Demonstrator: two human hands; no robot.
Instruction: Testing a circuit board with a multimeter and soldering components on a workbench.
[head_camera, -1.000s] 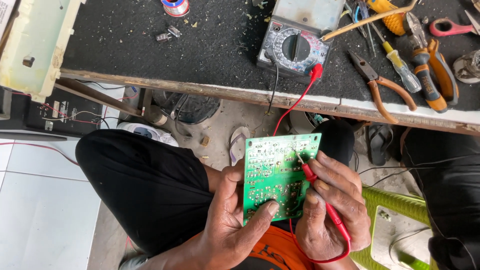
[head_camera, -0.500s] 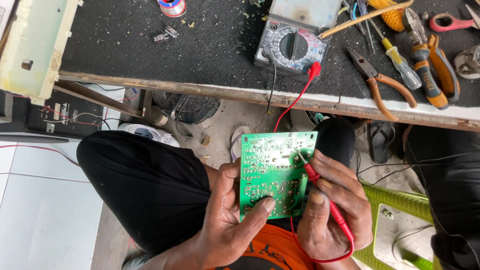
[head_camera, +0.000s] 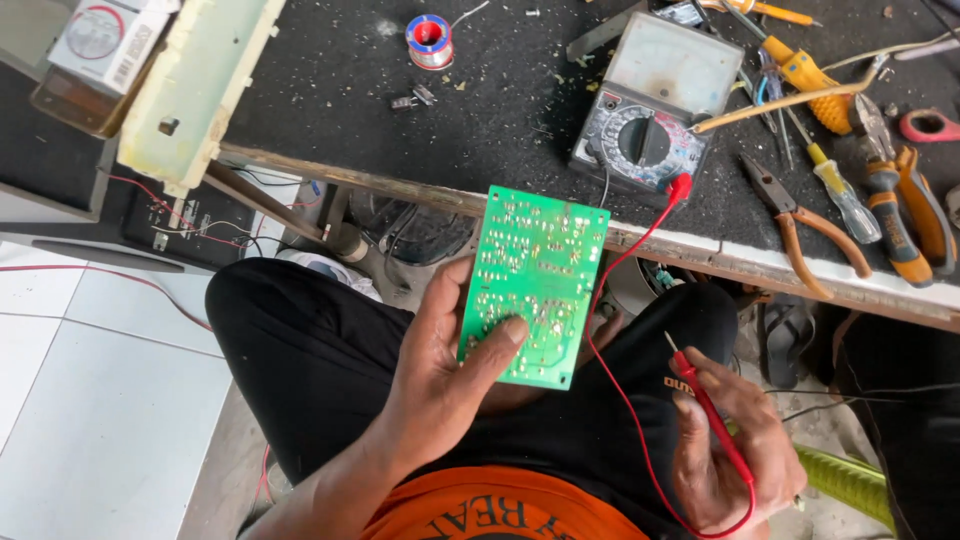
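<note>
Left hand (head_camera: 440, 390) clamped on the green rectangular printed circuit board (head_camera: 537, 280), solder side up, thumb pressed on its lower face, fingers behind. Board is held over the lap, tilted, its top edge just short of the desk's front edge (head_camera: 700, 250). Right hand (head_camera: 735, 450) closed around the red slim multimeter probe (head_camera: 705, 405), metal tip pointing up-left, well apart from the board; red lead loops from the probe up to the grey analogue multimeter with round dial (head_camera: 650, 120) on the black-topped desk.

Step, as judged: a pause between probe touches on the board; the probe is off the solder joints. Putting the tip on a pad would call for a short move up-left, with the board kept steady.

Room: open gap between probe and the board's right edge, only the red lead crosses it. Desk edge close above the board, little room upward. On the desk at right, orange-handled pliers (head_camera: 800, 215) and yellow-handled screwdrivers (head_camera: 810, 75) crowd together; a small solder spool (head_camera: 429, 38) sits farther left. White tiled floor (head_camera: 90, 400) at left.
</note>
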